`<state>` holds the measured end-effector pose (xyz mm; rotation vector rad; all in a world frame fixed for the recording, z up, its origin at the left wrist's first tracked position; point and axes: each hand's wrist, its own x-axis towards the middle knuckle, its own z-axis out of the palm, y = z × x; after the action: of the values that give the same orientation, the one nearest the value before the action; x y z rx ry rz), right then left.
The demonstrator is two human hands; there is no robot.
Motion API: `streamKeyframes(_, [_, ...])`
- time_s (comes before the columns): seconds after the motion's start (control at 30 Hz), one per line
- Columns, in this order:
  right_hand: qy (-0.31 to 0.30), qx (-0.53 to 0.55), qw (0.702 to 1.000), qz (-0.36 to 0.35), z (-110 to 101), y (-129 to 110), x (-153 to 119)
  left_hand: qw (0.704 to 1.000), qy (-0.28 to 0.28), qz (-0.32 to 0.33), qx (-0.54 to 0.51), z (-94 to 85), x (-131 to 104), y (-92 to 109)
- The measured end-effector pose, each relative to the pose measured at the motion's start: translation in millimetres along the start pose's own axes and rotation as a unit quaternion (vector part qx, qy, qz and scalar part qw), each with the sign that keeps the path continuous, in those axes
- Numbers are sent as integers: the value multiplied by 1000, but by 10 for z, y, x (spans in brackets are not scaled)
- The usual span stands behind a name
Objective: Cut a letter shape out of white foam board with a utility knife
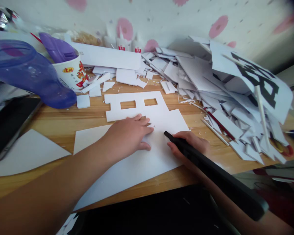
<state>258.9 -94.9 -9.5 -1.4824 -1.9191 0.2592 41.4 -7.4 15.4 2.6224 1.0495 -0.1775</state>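
- Clock directions run from the middle of the white board, with twelve o'clock towards the wall.
- The white board [149,166] lies flat on the wooden surface [56,119], its near edge at six o'clock; two rectangular openings near its twelve o'clock end show wood through them.
- The left hand [129,132] rests palm down on the board, a little towards eleven o'clock from its middle, fingers and thumb spread, gripping nothing.
- The right hand [189,143], at three o'clock, is closed around a black bar-shaped tool [208,171]. The tool's narrow end points to ten o'clock, over the board; I cannot tell whether it touches.
- At nine o'clock a black phone [13,125] lies partly over a white triangular piece [31,151].
- At ten o'clock a translucent blue bottle [34,73] leans just beside a printed paper cup [67,73], in which a purple object [57,49] sits.
- White-capped glue bottles [122,42] stand at twelve o'clock, near the wall.
- A heap of white scraps [196,73] spreads from one to three o'clock; a dark red pencil [220,124] lies at its near side.
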Motion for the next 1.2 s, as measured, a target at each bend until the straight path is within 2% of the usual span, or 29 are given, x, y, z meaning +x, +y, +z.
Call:
streamKeyframes(0.1, [19, -10, 1000, -5, -4, -1, -40, 1000, -1, -2, 0, 11, 5, -5])
streamKeyframes(0.47, [10, 0, 1000, -11, -52, 3, -180, 1000, -2, -7, -8, 11, 1, -8])
streamKeyframes(0.6, [7, 6, 1000, 7, -51, -14, -211, 1000, 4, -7, -13, 13, 4, -5])
streamKeyframes(0.77, [33, 11, 999, 42, -37, -56, -243, 999, -4, -10, -33, 10, 13, -8])
streamKeyframes(1.2, [36, 29, 998, 43, -26, -44, -279, 1000, 1, -10, -10, 14, 0, -13])
